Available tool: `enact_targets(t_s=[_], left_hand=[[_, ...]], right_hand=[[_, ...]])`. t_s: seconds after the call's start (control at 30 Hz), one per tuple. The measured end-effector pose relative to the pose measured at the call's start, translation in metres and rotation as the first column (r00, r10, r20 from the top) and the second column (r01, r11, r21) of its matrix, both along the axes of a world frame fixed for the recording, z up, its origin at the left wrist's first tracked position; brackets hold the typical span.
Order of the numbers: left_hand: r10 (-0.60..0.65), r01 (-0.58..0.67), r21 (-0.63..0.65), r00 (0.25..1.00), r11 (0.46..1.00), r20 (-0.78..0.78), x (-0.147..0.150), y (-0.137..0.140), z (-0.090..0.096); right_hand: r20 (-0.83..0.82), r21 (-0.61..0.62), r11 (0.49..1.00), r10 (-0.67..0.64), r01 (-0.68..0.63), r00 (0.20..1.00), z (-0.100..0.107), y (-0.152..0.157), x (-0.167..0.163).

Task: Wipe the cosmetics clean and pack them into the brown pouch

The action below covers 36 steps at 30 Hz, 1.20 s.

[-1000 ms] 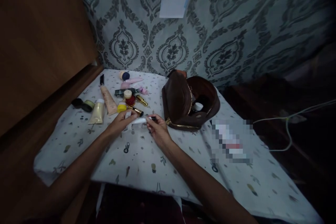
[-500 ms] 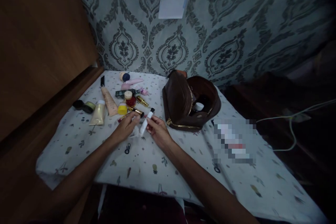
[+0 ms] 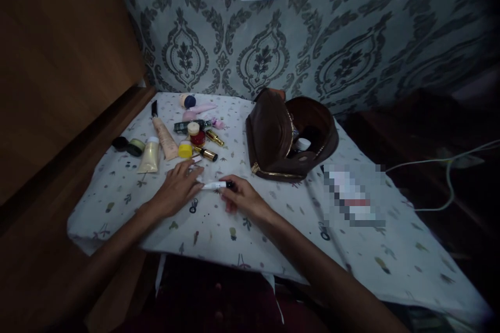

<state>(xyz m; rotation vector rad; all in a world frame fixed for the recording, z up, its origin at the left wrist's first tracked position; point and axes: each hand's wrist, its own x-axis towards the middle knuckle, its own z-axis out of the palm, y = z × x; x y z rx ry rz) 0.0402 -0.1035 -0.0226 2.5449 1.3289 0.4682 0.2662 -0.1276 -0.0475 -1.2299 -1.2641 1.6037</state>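
Note:
A small white tube (image 3: 214,185) with a black cap lies sideways just above the cloth. My right hand (image 3: 242,196) pinches it at the cap end. The tube's other end reaches the thumb of my left hand (image 3: 177,184); whether they touch I cannot tell. My left fingers are stretched out over the cloth, near a small pale-pink item (image 3: 195,159) that they partly hide. Just beyond are a dark-and-gold cosmetic tube (image 3: 209,154), a yellow-lidded jar (image 3: 185,150) and a red jar (image 3: 198,138).
An open brown bag (image 3: 269,140) with a white-capped item (image 3: 303,143) inside stands to the right. Cream tubes (image 3: 149,156) and a dark green bottle (image 3: 189,126) lie to the left. A blurred-out object (image 3: 353,196) rests at right; a wooden cabinet (image 3: 70,62) borders the left.
The white tube has turned from steeply slanted to nearly level, its cap now toward my right hand. My left hand has flattened and spread its fingers. The view has tilted down slightly.

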Motion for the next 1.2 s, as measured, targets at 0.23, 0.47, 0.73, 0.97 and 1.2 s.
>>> enact_targets(t_s=[0.23, 0.47, 0.73, 0.97, 1.2], left_hand=[[0.024, -0.019, 0.050, 0.996, 0.999, -0.092, -0.022, -0.005, -0.012], [-0.020, 0.001, 0.109, 0.985, 0.994, 0.170, 0.013, -0.004, 0.011], [-0.058, 0.091, 0.153, 0.976, 0.984, -0.211, 0.074, -0.013, 0.000], [-0.004, 0.068, 0.219, 0.960, 0.973, -0.281, 0.055, -0.016, -0.002], [0.162, -0.086, 0.290, 0.955, 0.953, -0.250, 0.020, -0.014, -0.004]], right_hand=[[0.632, 0.480, 0.859, -0.200, -0.176, 0.749, 0.008, -0.008, 0.028], [0.647, 0.527, 0.828, -0.245, -0.192, 0.722, -0.003, -0.007, 0.028], [0.761, 0.447, 0.859, -0.217, -0.251, 0.611, 0.003, -0.005, 0.023], [0.711, 0.504, 0.839, -0.270, -0.204, 0.649, -0.004, -0.005, 0.023], [0.707, 0.510, 0.836, -0.271, -0.204, 0.653, -0.005, -0.006, 0.023]])
